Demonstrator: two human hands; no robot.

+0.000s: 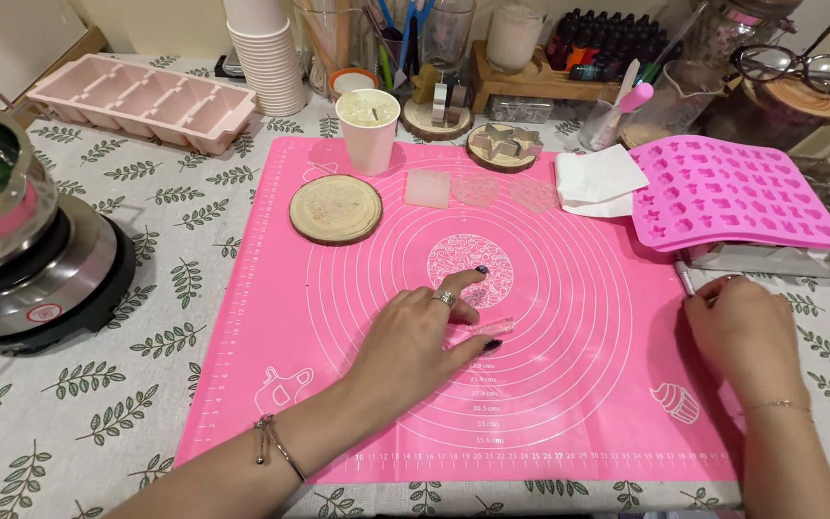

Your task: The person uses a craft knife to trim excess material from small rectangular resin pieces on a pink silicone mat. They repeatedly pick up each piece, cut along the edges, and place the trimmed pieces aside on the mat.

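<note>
My left hand (413, 338) lies flat on the pink mat (569, 404), thumb and forefinger pinching a small clear piece (480, 328). Bare mat runs open beyond those fingertips. My right hand (744, 332), at the mat's right edge, curls around a thin tool (686, 279).

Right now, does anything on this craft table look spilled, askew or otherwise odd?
Nothing is spilled or broken. The white napkin lies crumpled, half on the pink mat and askew. The pink silicone mould overhangs the mat's right edge. The left hand rests on a small clear piece.
</note>
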